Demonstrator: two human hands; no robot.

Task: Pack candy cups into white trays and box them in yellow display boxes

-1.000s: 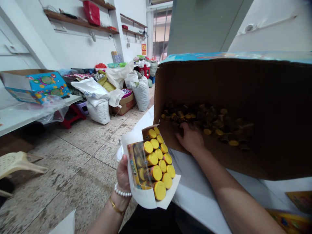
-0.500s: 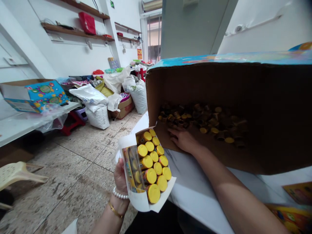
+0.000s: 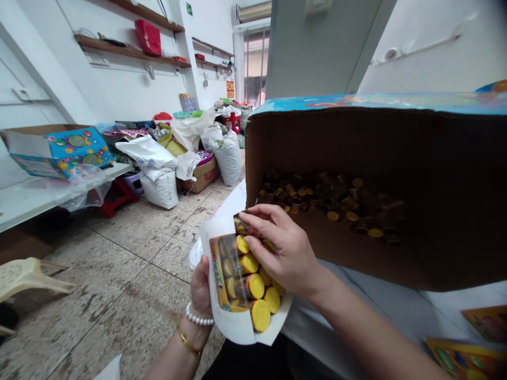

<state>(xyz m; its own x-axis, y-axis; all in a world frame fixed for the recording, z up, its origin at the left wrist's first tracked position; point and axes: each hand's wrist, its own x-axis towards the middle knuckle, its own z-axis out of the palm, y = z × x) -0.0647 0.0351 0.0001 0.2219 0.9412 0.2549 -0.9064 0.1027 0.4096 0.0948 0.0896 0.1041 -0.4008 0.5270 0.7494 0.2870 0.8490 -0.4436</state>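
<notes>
One left hand (image 3: 201,289) gripping carton (image 3: 218,282) | one right hand (image 3: 287,250), arched palm-down, pinching tub (image 3: 242,226)

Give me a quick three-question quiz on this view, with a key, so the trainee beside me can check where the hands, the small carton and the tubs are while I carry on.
1. Multiple choice: what does the left hand hold?
A. a white sack
B. a small carton of tubs
C. a red bag

2. True or false: the right hand is at the small carton, outside the large cardboard box.

3. Fill the gap: the lids showing in the small carton are ____ in colour.

Key:
1. B
2. True; its fingers are over the upper end of the carton.
3. yellow
</notes>
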